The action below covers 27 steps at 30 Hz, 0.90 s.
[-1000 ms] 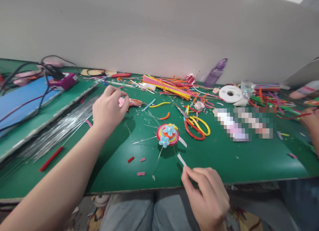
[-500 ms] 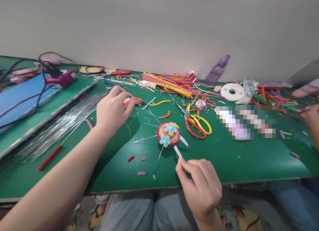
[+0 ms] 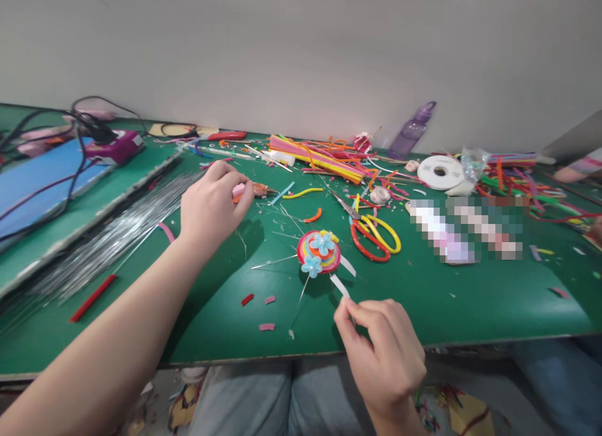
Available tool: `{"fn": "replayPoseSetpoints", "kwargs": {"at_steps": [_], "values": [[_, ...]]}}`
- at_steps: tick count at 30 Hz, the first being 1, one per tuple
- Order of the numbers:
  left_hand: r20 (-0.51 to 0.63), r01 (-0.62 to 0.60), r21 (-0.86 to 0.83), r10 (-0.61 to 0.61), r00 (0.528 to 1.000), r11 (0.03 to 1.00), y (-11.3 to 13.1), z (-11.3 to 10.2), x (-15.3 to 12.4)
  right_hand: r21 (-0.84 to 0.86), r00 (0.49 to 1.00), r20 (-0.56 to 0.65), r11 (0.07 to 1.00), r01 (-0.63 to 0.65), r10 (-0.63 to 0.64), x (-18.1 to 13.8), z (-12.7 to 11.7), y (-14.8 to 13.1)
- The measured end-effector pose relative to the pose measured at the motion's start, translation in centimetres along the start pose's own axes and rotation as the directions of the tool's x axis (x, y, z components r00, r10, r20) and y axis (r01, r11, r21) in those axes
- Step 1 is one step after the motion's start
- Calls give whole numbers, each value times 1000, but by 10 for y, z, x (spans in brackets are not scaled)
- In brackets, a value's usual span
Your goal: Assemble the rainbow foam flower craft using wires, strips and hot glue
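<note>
My left hand [image 3: 211, 204] is closed around a pink-and-orange glue gun [image 3: 261, 189], its nozzle pointing right; most of its body is hidden under my fingers. In a pinch, my right hand [image 3: 383, 345] has the end of a narrow white ribbon [image 3: 340, 286]. The ribbon's other end reaches the lower edge of a round decoration [image 3: 319, 253] of coiled red, yellow and orange pipe cleaner with two light-blue flowers. Thin clear strands stick out from the decoration's left side, and a second white strip lies at its right. Scissors [image 3: 374, 235] with red and yellow handles lie just beyond it.
Bundled pipe cleaners [image 3: 320, 160], a ribbon spool [image 3: 426, 174] and a purple bottle [image 3: 412, 132] line the back. Silvery strands [image 3: 126, 229] lie at left, near a purple power socket [image 3: 114, 148] with cables. Another person's hand [image 3: 596, 230] shows at the right edge.
My right hand has shifted slightly right with the ribbon end. My left hand stays almost still. The other person's hand at the right edge has drawn mostly out of view.
</note>
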<state>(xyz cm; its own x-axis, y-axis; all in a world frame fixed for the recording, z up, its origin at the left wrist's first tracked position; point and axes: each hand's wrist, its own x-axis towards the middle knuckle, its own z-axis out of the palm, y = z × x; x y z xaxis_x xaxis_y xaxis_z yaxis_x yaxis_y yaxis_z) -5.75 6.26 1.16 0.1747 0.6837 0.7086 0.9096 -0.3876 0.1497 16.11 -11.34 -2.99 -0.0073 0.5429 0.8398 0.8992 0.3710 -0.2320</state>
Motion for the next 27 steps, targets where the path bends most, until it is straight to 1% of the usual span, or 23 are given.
{"fn": "replayPoseSetpoints", "kwargs": {"at_steps": [5, 9, 11, 13, 17, 19, 23, 27], "values": [[1, -12, -15, 12, 1000, 1000, 1, -2, 0, 3, 1000, -3, 1000, -2, 2, 0, 0, 0], [-20, -41, -41, 40, 999, 998, 6, -4, -1, 4, 1000, -12, 1000, -4, 4, -1, 3, 1], [-24, -95, -71, 94, 995, 993, 11, -4, -1, 7, 1000, -4, 1000, -4, 4, -1, 5, 1], [-13, -175, -108, 174, 985, 979, 16, -3, -3, 8, 1000, 7, 1000, -4, 4, -1, 6, 0], [-11, -321, -139, 323, 946, 937, 21, 0, -5, 7, 999, 33, 1000, 4, -4, -1, 7, 0], [-12, -351, -140, 353, 936, 926, 21, 2, -5, 9, 999, 41, 1000, 8, -8, -1, 8, 0], [0, -354, -149, 358, 934, 923, 21, 1, -5, 4, 999, 42, 1000, 20, -20, -2, 8, 1], [-17, -436, -214, 443, 896, 874, 26, 0, -6, 12, 998, 61, 1000, 23, -23, -3, 8, 1]]}}
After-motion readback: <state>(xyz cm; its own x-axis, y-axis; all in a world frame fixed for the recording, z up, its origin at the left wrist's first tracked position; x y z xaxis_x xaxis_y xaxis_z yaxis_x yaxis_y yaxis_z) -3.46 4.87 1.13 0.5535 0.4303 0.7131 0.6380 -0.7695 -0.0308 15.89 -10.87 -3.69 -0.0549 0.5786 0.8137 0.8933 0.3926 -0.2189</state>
